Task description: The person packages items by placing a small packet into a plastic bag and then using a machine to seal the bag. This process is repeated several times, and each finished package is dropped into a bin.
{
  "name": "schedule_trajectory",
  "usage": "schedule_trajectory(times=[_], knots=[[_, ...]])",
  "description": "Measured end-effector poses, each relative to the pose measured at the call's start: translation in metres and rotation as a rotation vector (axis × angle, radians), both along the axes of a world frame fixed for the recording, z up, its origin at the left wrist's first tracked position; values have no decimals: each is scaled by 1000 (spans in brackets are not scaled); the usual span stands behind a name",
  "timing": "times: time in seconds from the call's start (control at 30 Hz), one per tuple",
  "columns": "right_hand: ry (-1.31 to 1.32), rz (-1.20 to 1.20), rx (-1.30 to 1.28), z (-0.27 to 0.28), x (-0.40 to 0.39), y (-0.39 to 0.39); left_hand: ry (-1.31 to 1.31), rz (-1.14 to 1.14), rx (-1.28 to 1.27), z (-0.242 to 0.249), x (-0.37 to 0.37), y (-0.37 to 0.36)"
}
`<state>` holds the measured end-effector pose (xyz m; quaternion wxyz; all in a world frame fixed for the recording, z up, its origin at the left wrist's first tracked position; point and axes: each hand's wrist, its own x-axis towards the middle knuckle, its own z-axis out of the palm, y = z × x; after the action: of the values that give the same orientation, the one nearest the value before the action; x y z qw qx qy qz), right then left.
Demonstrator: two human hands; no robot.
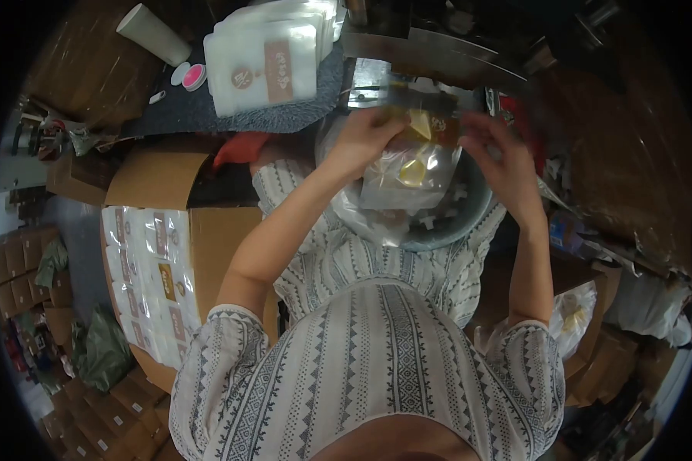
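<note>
A clear plastic pouch [398, 188] with a brown-gold printed band and yellow patches hangs in front of me, below a dark metal machine [438, 52]. My left hand [370, 138] is closed on its upper left edge. My right hand [504, 154] is beside the upper right edge, fingers apart and slightly blurred; whether the fingertips touch the pouch I cannot make out. Under the pouch, a grey basin [480, 211] rests on my lap, holding clear plastic and small pale pieces [457, 190].
Stacked printed pouches [265, 65] lie on a grey fluffy cloth [327, 84], near a white cup [154, 34] and a small pink-filled tub [195, 77]. At left stands an open carton [227, 246] of packed pouches [146, 276]. Brown cartons [115, 415] cover the floor beyond.
</note>
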<state>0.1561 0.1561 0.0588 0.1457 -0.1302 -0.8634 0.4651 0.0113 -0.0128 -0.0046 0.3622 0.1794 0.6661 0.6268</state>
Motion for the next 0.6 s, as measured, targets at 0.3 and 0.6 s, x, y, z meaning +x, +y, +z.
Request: schedule_trajectory(times=[0.3,0.6], knots=[[-522,-544,793,-3,76,76,650,186,-129,-7,-36,-40],[-427,-426,594,-42,23,82,1571,221,-738,-43,-40,-99]])
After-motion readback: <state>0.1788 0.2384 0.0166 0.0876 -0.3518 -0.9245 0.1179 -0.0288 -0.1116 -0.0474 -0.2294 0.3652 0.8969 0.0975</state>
